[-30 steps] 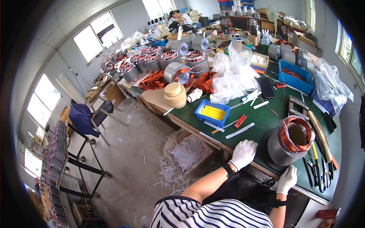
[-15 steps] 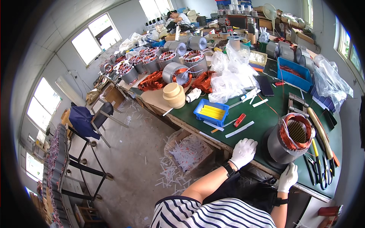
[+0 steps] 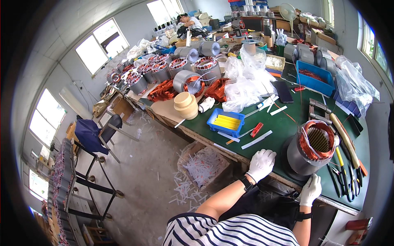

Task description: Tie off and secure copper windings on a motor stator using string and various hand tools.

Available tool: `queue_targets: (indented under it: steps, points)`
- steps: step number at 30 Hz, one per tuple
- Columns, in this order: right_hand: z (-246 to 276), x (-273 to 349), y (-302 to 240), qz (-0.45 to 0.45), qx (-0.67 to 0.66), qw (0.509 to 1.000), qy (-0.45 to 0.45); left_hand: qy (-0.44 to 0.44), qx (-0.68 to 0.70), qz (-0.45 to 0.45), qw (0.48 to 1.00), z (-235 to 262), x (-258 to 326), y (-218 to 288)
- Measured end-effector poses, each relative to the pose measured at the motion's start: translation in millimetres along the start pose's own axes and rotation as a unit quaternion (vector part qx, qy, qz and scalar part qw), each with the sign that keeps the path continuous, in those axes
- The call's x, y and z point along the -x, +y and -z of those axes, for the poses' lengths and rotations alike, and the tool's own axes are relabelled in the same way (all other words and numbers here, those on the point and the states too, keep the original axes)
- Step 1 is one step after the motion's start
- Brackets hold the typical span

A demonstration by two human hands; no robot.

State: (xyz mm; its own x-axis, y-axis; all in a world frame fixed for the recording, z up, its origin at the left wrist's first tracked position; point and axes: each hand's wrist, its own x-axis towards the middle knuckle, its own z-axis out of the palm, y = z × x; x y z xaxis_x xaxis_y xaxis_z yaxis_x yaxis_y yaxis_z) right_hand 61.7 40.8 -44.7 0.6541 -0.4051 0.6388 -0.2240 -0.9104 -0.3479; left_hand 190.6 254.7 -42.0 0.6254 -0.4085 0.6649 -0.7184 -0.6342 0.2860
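Evidently, stator (image 3: 301, 162): upright on the green tabletop (image 3: 273, 143), copper coils (image 3: 304, 144) uppermost, likely so the bore is reachable;
Left hand (image 3: 262, 165): left of the stator, at the table edge, perhaps for support; fingers bent, whether gripping I cannot tell;
Right hand (image 3: 310, 190): at the stator's near side; fingers partly hidden, grip unclear;
Yellow-handled tool (image 3: 340, 158): right of the stator, presumably for easy reach;
Blue tray (image 3: 222, 130): left of the stator, seemingly keeping yellow strips (image 3: 226, 121) together.
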Motion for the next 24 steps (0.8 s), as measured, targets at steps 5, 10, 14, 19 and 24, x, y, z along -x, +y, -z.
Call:
queue_targets:
  steps: [5, 10, 14, 19, 24]
  points:
    - [2.1, 3.0, -2.7, -0.003, 0.002, 1.000, -0.009, 0.001, -0.004, 0.001, 1.000, 5.3, 4.2, 0.2]
    - [4.1, 8.1, 6.2, -0.016, 0.013, 1.000, 0.008, -0.006, 0.006, -0.006, 1.000, 1.1, -2.5, 10.6]
    - [1.6, -4.9, -7.9, -0.024, 0.020, 0.999, -0.017, -0.047, -0.053, 0.017, 0.997, 3.4, -8.4, 3.0]
    - [5.7, -12.6, -6.9, -0.004, -0.010, 1.000, 0.002, -0.023, -0.025, 0.006, 0.999, -3.1, -6.4, -1.9]
    - [8.5, -5.5, -0.2, -0.003, -0.004, 1.000, 0.008, -0.020, -0.018, -0.012, 1.000, -7.1, -5.4, 2.4]
